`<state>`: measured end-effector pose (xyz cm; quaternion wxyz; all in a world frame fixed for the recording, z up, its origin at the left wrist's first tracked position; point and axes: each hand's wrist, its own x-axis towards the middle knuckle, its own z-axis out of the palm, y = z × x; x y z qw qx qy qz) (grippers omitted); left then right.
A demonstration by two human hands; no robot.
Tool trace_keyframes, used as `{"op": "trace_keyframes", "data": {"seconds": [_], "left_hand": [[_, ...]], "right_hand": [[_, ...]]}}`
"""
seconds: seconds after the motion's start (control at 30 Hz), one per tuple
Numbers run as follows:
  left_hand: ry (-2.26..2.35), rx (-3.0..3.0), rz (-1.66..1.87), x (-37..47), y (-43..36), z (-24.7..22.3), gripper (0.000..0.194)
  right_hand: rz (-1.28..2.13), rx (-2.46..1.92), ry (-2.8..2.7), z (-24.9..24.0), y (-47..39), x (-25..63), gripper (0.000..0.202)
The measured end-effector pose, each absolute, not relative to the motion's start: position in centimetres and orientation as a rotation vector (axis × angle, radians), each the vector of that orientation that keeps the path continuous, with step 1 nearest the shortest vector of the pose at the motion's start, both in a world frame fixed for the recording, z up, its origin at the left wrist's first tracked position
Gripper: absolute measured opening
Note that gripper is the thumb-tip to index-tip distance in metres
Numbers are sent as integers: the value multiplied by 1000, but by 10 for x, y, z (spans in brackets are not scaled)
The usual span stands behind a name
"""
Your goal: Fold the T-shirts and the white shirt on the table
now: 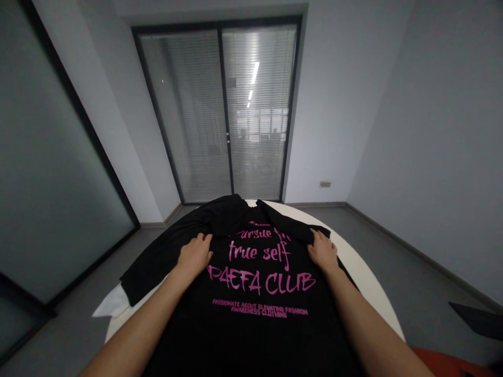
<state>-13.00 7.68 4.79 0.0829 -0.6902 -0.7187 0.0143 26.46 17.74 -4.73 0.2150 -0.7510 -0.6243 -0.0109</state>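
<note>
Since the black shirt (255,297) lies spread over the worktop (365,283), the left hand (196,255) near nine o'clock of its pink print (251,281) and the right hand (323,251) near three bend onto it, presumably steadying the cloth, whether gripping I cannot tell.

Black top (257,330) with pink lettering (255,283), including "true self," lies spread between the left hand (196,255) and right hand (324,251), neckline (252,209) beyond them, one sleeve (161,254) slanting outward beside the left hand.
</note>
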Motion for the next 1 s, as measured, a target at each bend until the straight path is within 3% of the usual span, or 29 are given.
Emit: {"op": "trace_keyframes", "data": {"seconds": [0.1, 0.37, 0.8, 1.0], "left_hand": [[-2095, -2086, -41, -118, 96, 24, 71], [-2119, -2089, -122, -122, 137, 7, 44], [-2122, -1885, -574, -105, 138, -23, 51], [-2055, -1940, -656, -107, 127, -21, 47]], "right_hand": [[-9, -2036, -1768, -47, 178, 266, 61], [-38, -1968, -1869, -53, 191, 273, 63], [-87, -1954, -1764, -40, 186, 268, 54], [-369, -1976, -1636, -17, 168, 249, 41]]}}
